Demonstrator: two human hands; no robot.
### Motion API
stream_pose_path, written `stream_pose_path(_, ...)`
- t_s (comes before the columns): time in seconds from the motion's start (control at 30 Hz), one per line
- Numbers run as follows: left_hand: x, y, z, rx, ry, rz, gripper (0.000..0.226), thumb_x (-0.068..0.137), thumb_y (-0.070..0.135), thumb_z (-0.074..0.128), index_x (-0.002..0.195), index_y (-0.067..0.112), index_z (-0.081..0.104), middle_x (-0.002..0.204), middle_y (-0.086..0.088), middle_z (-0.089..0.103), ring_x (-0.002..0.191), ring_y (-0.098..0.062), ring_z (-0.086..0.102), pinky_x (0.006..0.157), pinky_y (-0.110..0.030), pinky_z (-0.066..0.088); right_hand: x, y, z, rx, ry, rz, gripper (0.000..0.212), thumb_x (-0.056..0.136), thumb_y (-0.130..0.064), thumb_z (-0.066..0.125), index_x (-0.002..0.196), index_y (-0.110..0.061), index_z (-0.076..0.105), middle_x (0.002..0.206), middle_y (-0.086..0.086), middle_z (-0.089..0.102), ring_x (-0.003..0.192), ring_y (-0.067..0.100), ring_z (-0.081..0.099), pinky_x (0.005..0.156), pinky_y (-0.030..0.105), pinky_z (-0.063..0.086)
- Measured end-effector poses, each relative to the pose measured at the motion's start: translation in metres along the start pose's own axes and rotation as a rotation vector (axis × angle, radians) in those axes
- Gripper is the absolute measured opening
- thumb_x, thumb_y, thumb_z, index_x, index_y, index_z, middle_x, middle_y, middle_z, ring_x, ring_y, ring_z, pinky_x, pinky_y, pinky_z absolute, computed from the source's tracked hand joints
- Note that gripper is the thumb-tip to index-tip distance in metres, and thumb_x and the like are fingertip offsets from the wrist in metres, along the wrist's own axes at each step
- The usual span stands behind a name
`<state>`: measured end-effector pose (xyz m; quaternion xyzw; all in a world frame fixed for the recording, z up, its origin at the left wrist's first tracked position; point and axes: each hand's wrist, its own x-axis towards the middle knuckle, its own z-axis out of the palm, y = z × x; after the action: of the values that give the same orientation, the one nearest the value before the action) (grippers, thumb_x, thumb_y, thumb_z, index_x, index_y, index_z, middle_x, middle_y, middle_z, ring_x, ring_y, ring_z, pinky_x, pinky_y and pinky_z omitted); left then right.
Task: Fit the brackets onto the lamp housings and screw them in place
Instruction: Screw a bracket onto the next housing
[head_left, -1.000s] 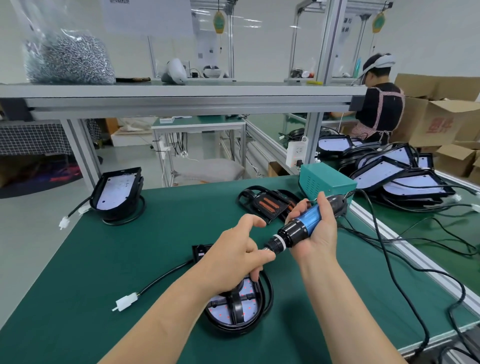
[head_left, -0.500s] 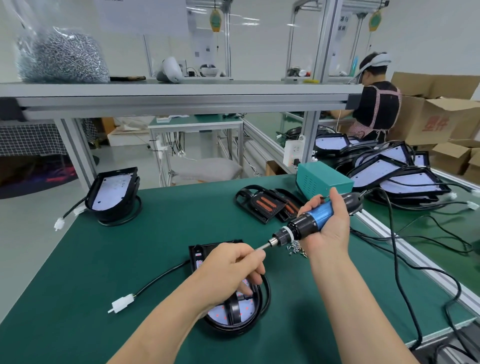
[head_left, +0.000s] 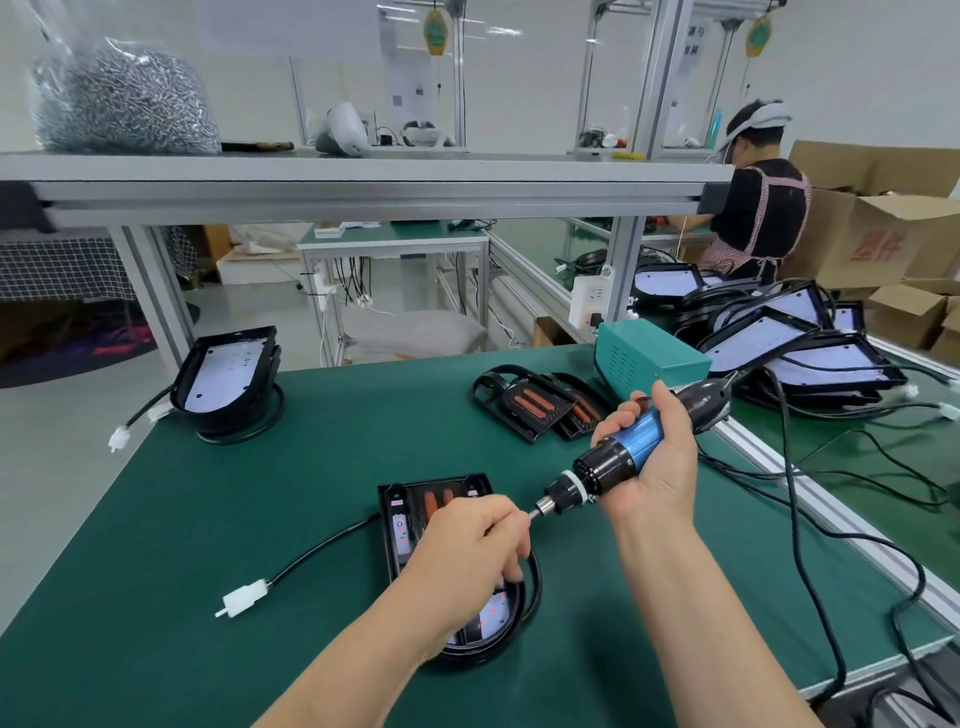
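Right grip (head_left: 652, 467) wraps blue screwdriver (head_left: 618, 460); left grip (head_left: 467, 551) pinches its bit (head_left: 534, 513) above black housing (head_left: 399, 525).

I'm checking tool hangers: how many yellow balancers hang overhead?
2. One yellow balancer hangs at top centre, beyond the shelf; the second balancer hangs at top right, above the other worker. More may be out of frame.

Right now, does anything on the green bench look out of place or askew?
The lamp housing at the far left corner stands tilted close to the edge, and its white connector hangs past the edge. The housings on the right lie in an overlapping heap. Nothing looks spilled.
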<state>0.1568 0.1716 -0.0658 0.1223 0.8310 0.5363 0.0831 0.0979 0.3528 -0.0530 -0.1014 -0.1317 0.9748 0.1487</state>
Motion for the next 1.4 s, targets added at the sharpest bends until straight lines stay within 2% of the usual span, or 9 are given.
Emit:
stream_pose_path(0.1,0.002,-0.002,0.004,-0.137,-0.064,-0.060,0.033,0.099,0.016,0.052,0.068,0.013,0.064,0.055,0.001,0.064,0.057,-0.014,0.052,0.058,-0.023,0.043,-0.002,-0.005,-0.001,-0.004,-0.037,0.003,0.019,0.086,-0.024,0.076,0.090,-0.012,0.061,0.072,-0.003,0.061,0.053,0.006,0.054,0.053,0.016,0.049)
stream_pose_path(0.3,0.005,0.001,0.021,0.133,0.035,0.112,0.026,0.095,0.026,0.056,0.074,0.012,0.061,0.064,-0.003,0.064,0.054,-0.004,0.047,0.055,-0.021,0.039,0.006,-0.021,-0.005,-0.081,0.127,-0.030,0.018,0.085,-0.018,0.078,0.085,-0.012,0.060,0.067,-0.002,0.063,0.049,0.009,0.058,0.047,0.020,0.050)
stream_pose_path(0.53,0.016,0.007,0.048,0.429,0.171,0.381,0.034,0.103,0.029,0.049,0.072,0.017,0.041,0.072,0.002,0.047,0.074,-0.025,0.045,0.074,-0.041,0.038,0.018,-0.038,-0.023,-0.021,0.237,-0.049,0.020,0.084,-0.014,0.078,0.085,-0.012,0.058,0.068,0.001,0.064,0.051,0.010,0.059,0.048,0.021,0.051)
stream_pose_path(0.83,0.029,0.014,0.069,0.597,0.076,0.233,0.032,0.102,0.036,0.048,0.076,0.018,0.045,0.079,-0.006,0.061,0.076,-0.030,0.051,0.072,-0.041,0.041,0.040,-0.054,-0.048,0.039,0.242,-0.003,0.028,0.083,-0.019,0.080,0.097,-0.012,0.058,0.077,0.001,0.064,0.053,0.010,0.059,0.053,0.020,0.053)
stream_pose_path(1.0,0.043,0.024,0.072,-0.182,-0.103,-0.201,0.035,0.099,0.017,0.051,0.067,0.009,0.060,0.050,-0.003,0.063,0.051,-0.016,0.055,0.051,-0.020,0.045,0.045,-0.056,-0.061,0.226,0.108,0.041,0.018,0.088,-0.022,0.073,0.087,-0.009,0.061,0.073,-0.004,0.061,0.052,0.006,0.055,0.053,0.015,0.049)
stream_pose_path(1.07,0.045,0.026,0.075,-0.292,-0.119,-0.247,0.036,0.100,0.015,0.051,0.065,0.009,0.059,0.047,-0.002,0.061,0.053,-0.018,0.056,0.050,-0.018,0.044,0.047,-0.058,-0.062,0.222,0.091,0.041,0.018,0.087,-0.022,0.074,0.089,-0.009,0.062,0.073,-0.005,0.061,0.053,0.005,0.055,0.054,0.014,0.050)
stream_pose_path(1.23,0.051,0.012,0.079,0.666,0.063,0.354,0.033,0.103,0.029,0.050,0.073,0.016,0.046,0.074,-0.006,0.057,0.074,-0.029,0.049,0.072,-0.041,0.043,0.056,-0.066,-0.058,0.095,0.237,-0.006,0.024,0.087,-0.014,0.075,0.100,-0.012,0.054,0.074,0.001,0.062,0.051,0.008,0.056,0.050,0.019,0.051)
stream_pose_path(1.33,0.057,0.004,0.079,0.803,0.140,0.666,0.030,0.095,0.019,0.065,0.069,0.014,0.052,0.067,-0.005,0.058,0.064,-0.028,0.052,0.058,-0.038,0.048,0.062,-0.069,-0.057,0.079,0.282,-0.010,0.024,0.085,-0.012,0.076,0.095,-0.012,0.054,0.075,0.003,0.061,0.051,0.010,0.056,0.049,0.021,0.052)
stream_pose_path(1.4,0.061,0.005,0.080,0.816,0.126,0.645,0.029,0.099,0.024,0.059,0.073,0.015,0.050,0.074,-0.004,0.060,0.070,-0.027,0.052,0.064,-0.040,0.049,0.065,-0.070,-0.059,0.084,0.288,-0.010,0.024,0.084,-0.014,0.078,0.093,-0.011,0.056,0.074,0.003,0.063,0.051,0.011,0.057,0.048,0.021,0.051)
